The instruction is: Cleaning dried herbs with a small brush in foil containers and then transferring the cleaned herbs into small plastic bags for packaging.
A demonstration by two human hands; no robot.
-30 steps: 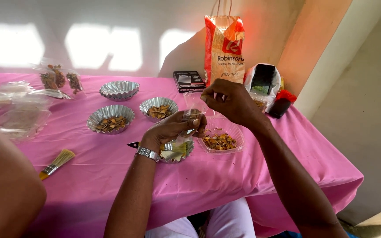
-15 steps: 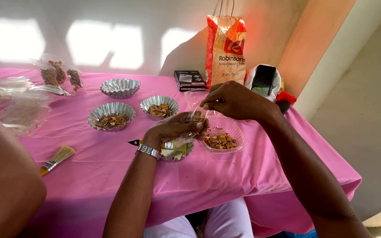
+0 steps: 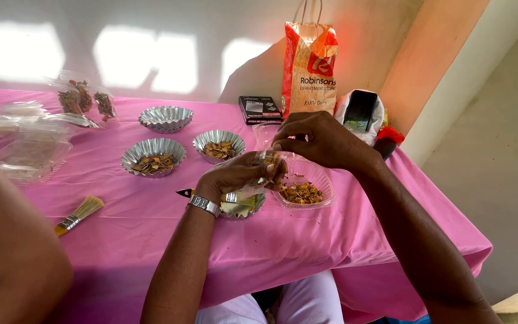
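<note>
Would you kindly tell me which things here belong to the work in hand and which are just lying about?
In use: left hand, right hand, small clear bag, clear tray of brown pieces.

Lying about: foil cups, brush, paper carrier bag, black box.

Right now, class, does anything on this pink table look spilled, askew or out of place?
Nothing stands out. The brown pieces stay inside the foil cups and the clear tray; none lie loose on the pink tablecloth. The left hand and right hand hold a small clear bag above the tray.
</note>
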